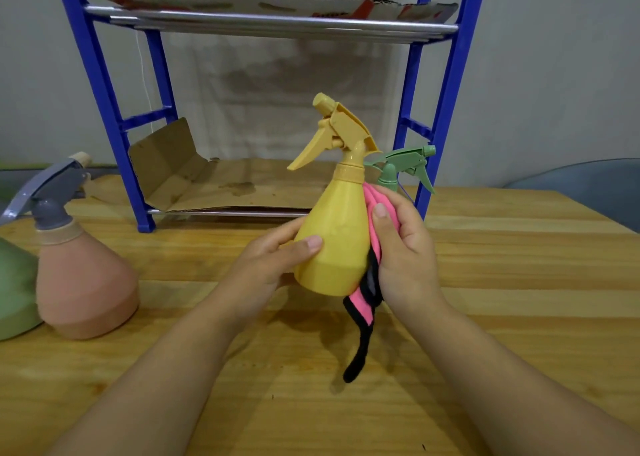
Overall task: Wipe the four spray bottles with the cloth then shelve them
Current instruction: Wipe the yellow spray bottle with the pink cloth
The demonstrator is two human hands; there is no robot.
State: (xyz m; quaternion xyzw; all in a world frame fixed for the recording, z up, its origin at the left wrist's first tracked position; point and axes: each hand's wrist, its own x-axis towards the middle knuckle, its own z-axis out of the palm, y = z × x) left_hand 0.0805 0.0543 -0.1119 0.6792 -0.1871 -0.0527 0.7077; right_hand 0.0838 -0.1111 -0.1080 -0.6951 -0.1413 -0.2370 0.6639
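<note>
Two hands up: your left hand (273,261) grips the yellow plastic spray bottle (334,237) above the wooden table (502,282); your right hand (405,248) presses the pink black-edged cloth (369,303) against it. Blue metal shelf rack (104,85) behind.

Held bottle (334,234) mid-table (519,248), before shelf rack (446,85); two bottles (85,275) far left.
</note>
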